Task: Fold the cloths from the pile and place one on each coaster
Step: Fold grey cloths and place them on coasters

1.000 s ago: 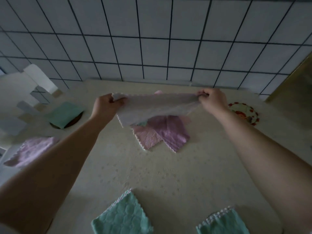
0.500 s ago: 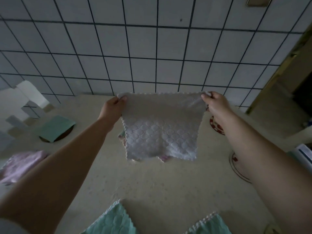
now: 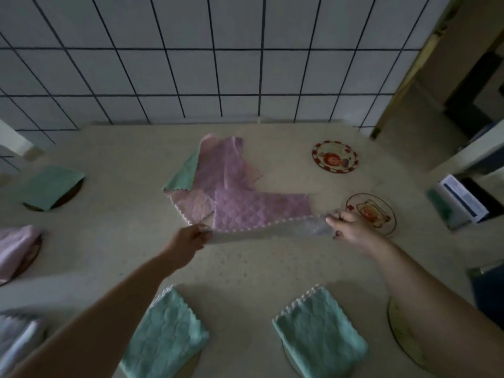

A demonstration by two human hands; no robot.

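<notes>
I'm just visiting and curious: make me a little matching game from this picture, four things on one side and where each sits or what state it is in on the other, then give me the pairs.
Things:
1. white cloth
2. pile of cloths
3. far cartoon coaster
4. near-left green cloth

Places or states:
A. bare, near the tiled wall
B. stretched between both hands
C. loose heap, mid-table
D. folded, nearest the camera

Pairs: 1-B, 2-C, 3-A, 4-D

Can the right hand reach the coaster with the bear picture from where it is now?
Probably yes. The right hand lies just beside the bear coaster, which is bare, with nothing between them. But both hands hold the white cloth, so its grip is occupied.
</notes>
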